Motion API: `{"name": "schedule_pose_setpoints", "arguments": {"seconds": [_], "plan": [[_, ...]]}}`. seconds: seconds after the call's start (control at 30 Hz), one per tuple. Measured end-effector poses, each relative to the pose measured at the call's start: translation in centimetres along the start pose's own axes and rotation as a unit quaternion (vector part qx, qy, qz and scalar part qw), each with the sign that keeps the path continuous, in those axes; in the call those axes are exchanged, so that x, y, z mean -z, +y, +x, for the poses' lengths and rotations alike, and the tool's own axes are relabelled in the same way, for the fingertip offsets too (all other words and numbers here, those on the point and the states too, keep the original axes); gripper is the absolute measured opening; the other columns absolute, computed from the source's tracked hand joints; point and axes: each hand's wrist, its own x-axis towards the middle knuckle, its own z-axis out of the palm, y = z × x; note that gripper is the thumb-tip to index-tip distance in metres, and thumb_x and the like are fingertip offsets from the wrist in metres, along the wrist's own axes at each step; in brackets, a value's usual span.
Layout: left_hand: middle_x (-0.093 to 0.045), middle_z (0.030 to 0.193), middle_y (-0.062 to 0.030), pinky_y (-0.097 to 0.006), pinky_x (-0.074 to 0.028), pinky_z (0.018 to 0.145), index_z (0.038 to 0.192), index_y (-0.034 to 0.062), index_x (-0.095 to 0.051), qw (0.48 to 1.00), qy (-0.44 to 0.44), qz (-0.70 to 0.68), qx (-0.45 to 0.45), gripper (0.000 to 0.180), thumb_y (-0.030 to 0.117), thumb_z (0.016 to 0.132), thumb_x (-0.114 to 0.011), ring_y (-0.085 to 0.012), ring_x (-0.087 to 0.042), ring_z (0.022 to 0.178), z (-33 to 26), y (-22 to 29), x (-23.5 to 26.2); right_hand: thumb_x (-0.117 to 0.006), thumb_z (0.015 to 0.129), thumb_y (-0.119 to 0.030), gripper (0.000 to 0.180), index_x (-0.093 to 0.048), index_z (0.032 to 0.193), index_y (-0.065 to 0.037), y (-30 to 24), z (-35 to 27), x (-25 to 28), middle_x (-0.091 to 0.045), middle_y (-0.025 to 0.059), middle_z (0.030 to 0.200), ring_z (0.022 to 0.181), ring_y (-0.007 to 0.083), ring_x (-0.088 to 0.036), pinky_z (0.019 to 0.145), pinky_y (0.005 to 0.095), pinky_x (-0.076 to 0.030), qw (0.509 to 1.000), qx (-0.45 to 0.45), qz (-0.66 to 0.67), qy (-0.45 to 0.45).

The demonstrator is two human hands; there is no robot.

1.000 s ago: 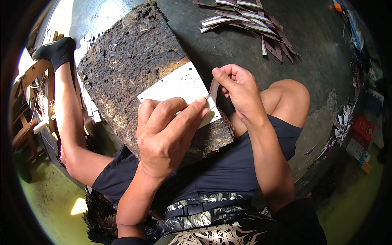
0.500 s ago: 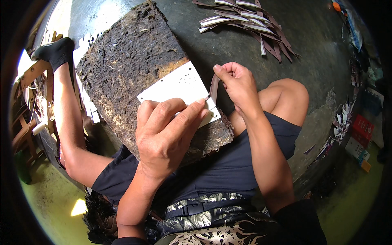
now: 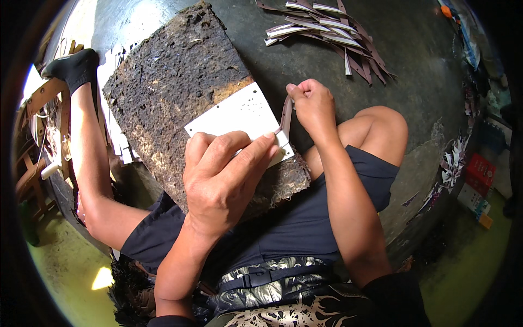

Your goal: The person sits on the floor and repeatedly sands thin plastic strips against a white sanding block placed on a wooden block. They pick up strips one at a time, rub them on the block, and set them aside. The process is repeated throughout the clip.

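A white plate (image 3: pixel 234 115) dotted with small holes lies on the near right corner of a rough, dark, worn block (image 3: pixel 174 65). My left hand (image 3: pixel 220 171) rests over the plate with fingers bent, its fingertips pinning one end of a narrow brown strip (image 3: pixel 286 113) at the plate's right edge. Beyond that edge the strip rises in a curve to my right hand (image 3: pixel 316 106), which pinches its far end between thumb and fingers. What lies under my left palm is hidden.
A heap of brown and white strips (image 3: pixel 338 35) lies on the dark floor at the far right. White strips (image 3: pixel 115 125) lie left of the block. My bent legs flank the block. Scraps (image 3: pixel 453 161) and a red package (image 3: pixel 480 171) are by the right rim.
My right hand has shifted slightly left and up, and the strip stands a little more upright. My left hand keeps its place on the plate.
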Motion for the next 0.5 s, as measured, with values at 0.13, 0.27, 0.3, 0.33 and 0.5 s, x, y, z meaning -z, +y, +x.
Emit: {"name": "schedule_pose_setpoints", "arguments": {"seconds": [0.13, 0.27, 0.3, 0.33, 0.5], "plan": [[-0.072, 0.097, 0.0001, -0.035, -0.048, 0.073, 0.114, 0.0140, -0.089, 1.000, 0.001, -0.003, -0.001, 0.035, 0.012, 0.080, -0.099, -0.0197, -0.057, 0.082, 0.0, 0.0, -0.1, -0.083, 0.101, -0.033, 0.034, -0.078, 0.094, 0.000, 0.0, 0.7, -0.3, -0.079, 0.0177, 0.081, 0.076, 0.0323, -0.077, 0.075, 0.0452, -0.058, 0.997, 0.016, -0.070, 0.034], [-0.072, 0.097, 0.0001, -0.036, -0.047, 0.074, 0.113, 0.0140, -0.089, 1.000, 0.001, -0.005, 0.004, 0.034, 0.013, 0.081, -0.099, -0.0199, -0.057, 0.082, -0.1, 0.1, -0.2, -0.080, 0.102, -0.034, 0.036, -0.076, 0.093, 0.000, -0.7, 1.4, -0.4, -0.079, 0.0220, 0.086, 0.084, 0.0417, -0.077, 0.081, 0.0506, -0.058, 0.994, 0.027, -0.095, 0.051], [-0.072, 0.097, 0.0001, -0.036, -0.047, 0.074, 0.112, 0.0139, -0.088, 1.000, 0.001, -0.005, 0.005, 0.033, 0.013, 0.081, -0.099, -0.0200, -0.057, 0.082, -0.1, 0.1, -0.2, -0.080, 0.103, -0.034, 0.036, -0.076, 0.092, 0.000, -0.9, 1.5, -0.4, -0.079, 0.0233, 0.087, 0.086, 0.0439, -0.077, 0.083, 0.0519, -0.058, 0.993, 0.031, -0.103, 0.057], [-0.072, 0.097, 0.0000, -0.036, -0.047, 0.074, 0.112, 0.0139, -0.088, 1.000, 0.000, -0.005, 0.006, 0.033, 0.013, 0.081, -0.099, -0.0200, -0.057, 0.082, -0.1, 0.1, -0.2, -0.079, 0.103, -0.032, 0.035, -0.075, 0.095, 0.001, -1.0, 1.6, -0.2, -0.079, 0.0256, 0.093, 0.092, 0.0463, -0.077, 0.086, 0.0537, -0.058, 0.993, 0.024, -0.104, 0.046], [-0.072, 0.096, 0.0000, -0.037, -0.046, 0.074, 0.111, 0.0138, -0.088, 1.000, 0.001, -0.010, 0.004, 0.031, 0.013, 0.081, -0.098, -0.0206, -0.057, 0.082, 0.0, 0.1, -0.1, -0.076, 0.106, -0.027, 0.032, -0.074, 0.106, 0.005, -0.4, 2.3, -0.1, -0.078, 0.0307, 0.106, 0.103, 0.0504, -0.075, 0.093, 0.0570, -0.058, 0.988, 0.043, -0.135, 0.063]]}}
